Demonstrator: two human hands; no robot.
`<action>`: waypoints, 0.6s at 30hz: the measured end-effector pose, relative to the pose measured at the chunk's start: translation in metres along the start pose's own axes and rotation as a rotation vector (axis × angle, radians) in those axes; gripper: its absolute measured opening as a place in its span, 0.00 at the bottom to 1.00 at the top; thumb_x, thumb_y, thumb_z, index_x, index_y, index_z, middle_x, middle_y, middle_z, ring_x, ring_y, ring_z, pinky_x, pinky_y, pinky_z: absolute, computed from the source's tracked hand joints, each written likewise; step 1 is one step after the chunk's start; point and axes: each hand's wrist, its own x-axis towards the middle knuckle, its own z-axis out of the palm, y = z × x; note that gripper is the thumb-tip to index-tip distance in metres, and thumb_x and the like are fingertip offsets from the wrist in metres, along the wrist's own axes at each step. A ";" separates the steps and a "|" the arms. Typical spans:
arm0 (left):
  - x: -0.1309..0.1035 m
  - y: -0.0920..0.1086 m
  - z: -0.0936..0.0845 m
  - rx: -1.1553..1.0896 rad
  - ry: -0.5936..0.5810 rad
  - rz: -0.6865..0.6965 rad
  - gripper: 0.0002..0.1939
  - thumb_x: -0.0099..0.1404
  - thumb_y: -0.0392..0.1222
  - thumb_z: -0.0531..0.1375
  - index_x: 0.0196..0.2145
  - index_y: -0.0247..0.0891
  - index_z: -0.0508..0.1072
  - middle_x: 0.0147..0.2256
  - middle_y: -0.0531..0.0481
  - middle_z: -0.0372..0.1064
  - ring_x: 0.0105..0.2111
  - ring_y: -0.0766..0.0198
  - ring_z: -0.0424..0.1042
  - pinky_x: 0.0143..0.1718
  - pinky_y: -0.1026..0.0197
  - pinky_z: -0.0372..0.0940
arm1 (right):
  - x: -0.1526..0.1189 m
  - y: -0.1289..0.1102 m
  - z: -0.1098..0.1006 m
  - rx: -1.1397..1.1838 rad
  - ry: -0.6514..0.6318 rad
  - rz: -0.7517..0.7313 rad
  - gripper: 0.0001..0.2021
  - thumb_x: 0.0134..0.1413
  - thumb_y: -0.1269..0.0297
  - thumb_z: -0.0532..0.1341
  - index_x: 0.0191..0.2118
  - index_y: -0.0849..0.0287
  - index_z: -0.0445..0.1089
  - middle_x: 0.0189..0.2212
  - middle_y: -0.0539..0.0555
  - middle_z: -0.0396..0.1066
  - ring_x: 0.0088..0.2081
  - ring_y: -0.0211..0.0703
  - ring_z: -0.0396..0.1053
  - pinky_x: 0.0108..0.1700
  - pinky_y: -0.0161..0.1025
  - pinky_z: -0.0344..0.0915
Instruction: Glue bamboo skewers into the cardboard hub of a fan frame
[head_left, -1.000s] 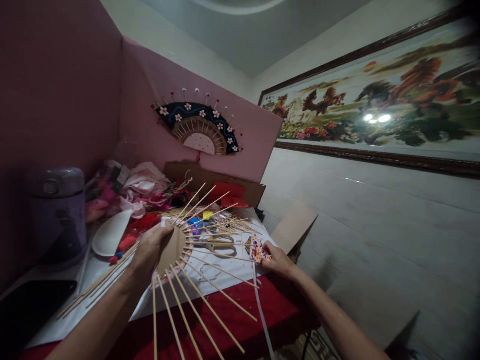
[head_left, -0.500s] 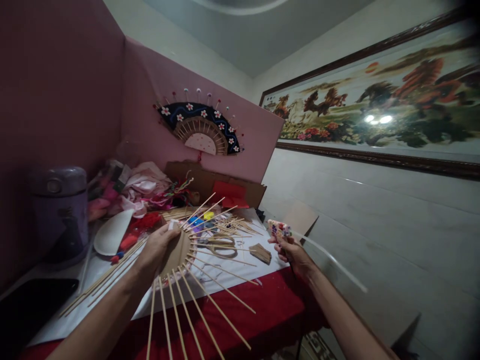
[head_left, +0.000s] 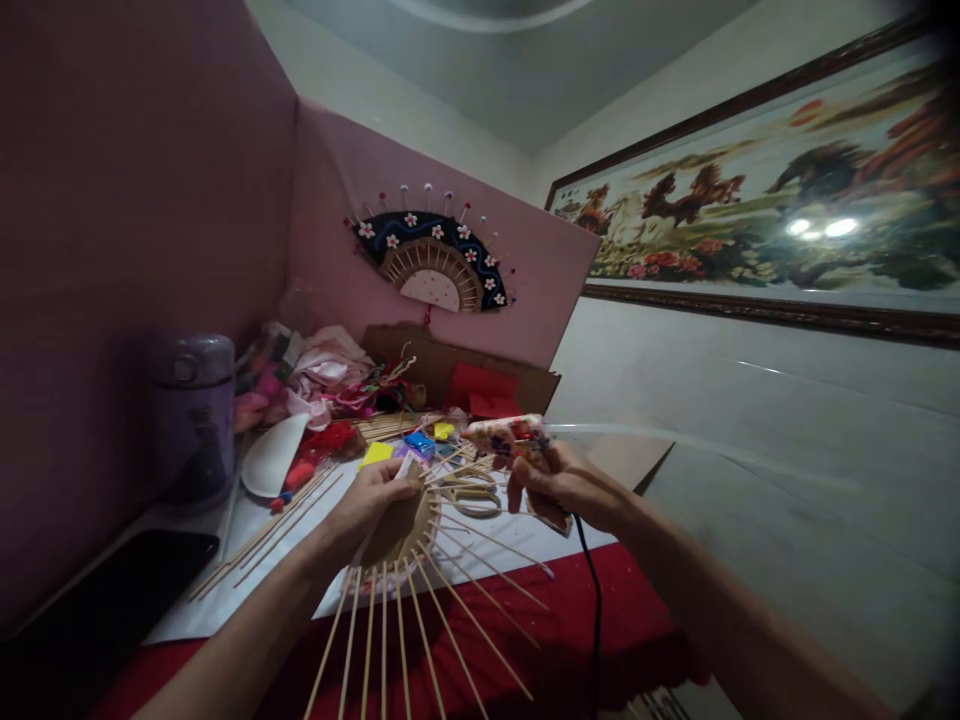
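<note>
My left hand grips the edge of a brown cardboard half-disc, thumb on top. Thin wooden sticks fan out from its rim, to the right and toward me. My right hand is wrapped round a patterned glue gun, whose nozzle points left over the upper sticks. A clear glue stick juts from its back, and a black cord hangs below. Scissors lie beyond the sticks, partly hidden.
At the left stand a purple bottle and a white dish, with a black phone nearer me. Pink cloth and loose sticks lie behind. A decorated fan hangs on the pink board.
My right hand has brought the glue gun left, close to the cardboard piece. My left hand and the sticks appear further right as the view shifts. A yellow packet now shows behind my left hand.
</note>
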 end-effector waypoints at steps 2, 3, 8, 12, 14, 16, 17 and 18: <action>0.000 -0.002 -0.001 -0.007 -0.054 0.011 0.08 0.48 0.40 0.61 0.26 0.34 0.69 0.20 0.53 0.64 0.17 0.69 0.62 0.19 0.66 0.53 | 0.008 -0.004 0.009 -0.075 -0.018 0.010 0.27 0.48 0.43 0.54 0.21 0.66 0.67 0.07 0.44 0.52 0.10 0.28 0.49 0.12 0.28 0.46; 0.001 -0.004 -0.002 -0.007 -0.079 0.018 0.07 0.48 0.40 0.61 0.26 0.34 0.69 0.20 0.53 0.64 0.17 0.70 0.61 0.19 0.67 0.53 | 0.011 -0.005 0.013 -0.101 -0.017 0.016 0.26 0.47 0.42 0.54 0.20 0.65 0.66 0.08 0.44 0.52 0.10 0.28 0.50 0.12 0.27 0.47; 0.001 -0.006 -0.004 0.029 -0.127 0.012 0.08 0.50 0.41 0.61 0.27 0.33 0.71 0.21 0.52 0.64 0.18 0.70 0.60 0.20 0.66 0.52 | 0.021 -0.006 0.025 -0.185 -0.030 0.080 0.24 0.47 0.42 0.54 0.18 0.62 0.61 0.10 0.45 0.54 0.10 0.27 0.51 0.10 0.27 0.47; -0.001 -0.003 -0.002 0.028 -0.144 0.016 0.09 0.50 0.42 0.61 0.27 0.32 0.72 0.20 0.51 0.65 0.18 0.69 0.61 0.21 0.66 0.52 | 0.025 -0.005 0.030 -0.222 -0.052 0.074 0.23 0.47 0.43 0.55 0.19 0.61 0.59 0.12 0.45 0.56 0.10 0.27 0.50 0.09 0.27 0.47; -0.002 -0.001 -0.001 0.018 -0.179 0.022 0.08 0.51 0.41 0.61 0.27 0.32 0.73 0.21 0.50 0.67 0.19 0.69 0.62 0.21 0.66 0.52 | 0.026 -0.004 0.032 -0.229 -0.059 0.075 0.23 0.46 0.43 0.55 0.19 0.60 0.58 0.12 0.45 0.55 0.11 0.28 0.50 0.09 0.27 0.47; -0.003 0.001 0.000 0.020 -0.186 0.029 0.08 0.50 0.41 0.61 0.27 0.32 0.73 0.21 0.49 0.68 0.19 0.68 0.63 0.21 0.65 0.53 | 0.027 -0.005 0.033 -0.212 -0.069 0.058 0.22 0.46 0.44 0.56 0.20 0.60 0.57 0.12 0.44 0.54 0.11 0.28 0.50 0.10 0.27 0.47; -0.003 0.001 0.000 0.028 -0.175 0.027 0.09 0.50 0.41 0.61 0.26 0.32 0.74 0.21 0.49 0.68 0.19 0.67 0.63 0.21 0.65 0.53 | 0.027 -0.005 0.034 -0.199 -0.070 0.050 0.22 0.46 0.44 0.56 0.20 0.59 0.56 0.11 0.43 0.52 0.11 0.28 0.49 0.10 0.27 0.46; -0.003 0.001 0.000 0.039 -0.159 0.025 0.09 0.49 0.42 0.61 0.26 0.32 0.74 0.21 0.49 0.68 0.19 0.67 0.63 0.21 0.65 0.53 | 0.027 -0.006 0.034 -0.185 -0.070 0.046 0.22 0.46 0.44 0.56 0.20 0.59 0.55 0.11 0.43 0.51 0.11 0.27 0.48 0.10 0.27 0.46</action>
